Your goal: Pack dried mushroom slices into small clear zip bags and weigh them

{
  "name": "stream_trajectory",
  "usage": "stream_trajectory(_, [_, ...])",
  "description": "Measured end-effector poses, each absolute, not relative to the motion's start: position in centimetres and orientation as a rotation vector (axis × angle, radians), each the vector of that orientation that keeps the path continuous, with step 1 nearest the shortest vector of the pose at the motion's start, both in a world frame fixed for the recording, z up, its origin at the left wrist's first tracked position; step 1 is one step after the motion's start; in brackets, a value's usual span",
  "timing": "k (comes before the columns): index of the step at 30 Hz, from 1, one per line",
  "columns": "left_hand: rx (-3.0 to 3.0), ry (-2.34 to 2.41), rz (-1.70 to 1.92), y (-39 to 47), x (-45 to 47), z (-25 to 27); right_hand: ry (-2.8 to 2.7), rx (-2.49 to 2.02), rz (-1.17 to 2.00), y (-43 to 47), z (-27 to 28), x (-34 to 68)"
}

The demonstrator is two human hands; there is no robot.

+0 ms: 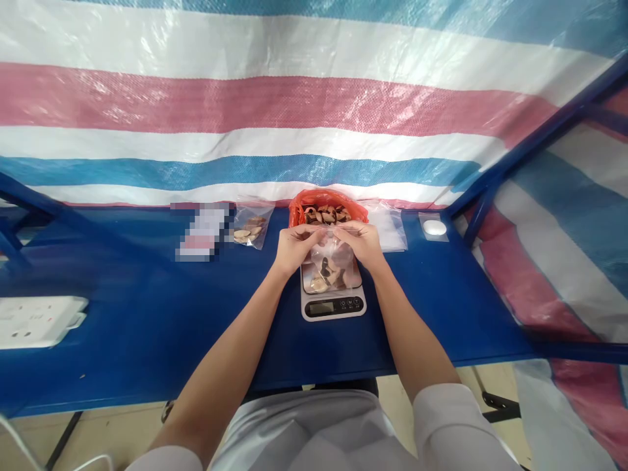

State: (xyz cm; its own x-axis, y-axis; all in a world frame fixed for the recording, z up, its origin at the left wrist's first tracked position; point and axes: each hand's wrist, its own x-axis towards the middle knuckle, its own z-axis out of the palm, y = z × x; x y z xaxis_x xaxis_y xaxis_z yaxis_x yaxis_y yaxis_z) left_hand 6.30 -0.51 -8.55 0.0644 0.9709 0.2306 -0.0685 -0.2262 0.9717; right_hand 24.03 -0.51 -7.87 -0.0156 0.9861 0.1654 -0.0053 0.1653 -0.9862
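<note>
My left hand (300,244) and my right hand (361,242) pinch the top edge of a clear plastic bag (331,261) between thumbs and fingers. Dark and pale slices (321,282) lie in the lower part of the bag. It hangs over, or rests on, a white digital kitchen scale (334,318); which of these I cannot tell. The scale's display is too dim to read. Just behind my hands, an orange-red plastic bag (297,208) stands open, full of brown-edged slices (328,214).
Left of the orange-red bag lies another clear bag of slices (251,229), beside a blurred-out item (203,232). Clear bags (390,229) and a small packet with a white disc (434,227) lie right. A white power strip (39,320) sits on the blue table (147,327) at left.
</note>
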Motion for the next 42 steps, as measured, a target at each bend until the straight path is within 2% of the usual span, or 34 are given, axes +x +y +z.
stream_trajectory(11, [1.399, 0.979, 1.289, -0.4, 5.8, -8.3, -1.346, -1.076, 1.047, -0.8, -7.7, 24.0])
stream_trajectory(24, [1.387, 0.947, 1.304, -0.3, 5.5, -8.7, -1.286, -1.035, 1.205, -0.8, -8.0, 25.0])
stream_trajectory(42, [1.379, 1.051, 1.296, -0.3, 5.4, -8.6, -1.268, -1.092, 1.192, -1.1, -8.3, 25.0])
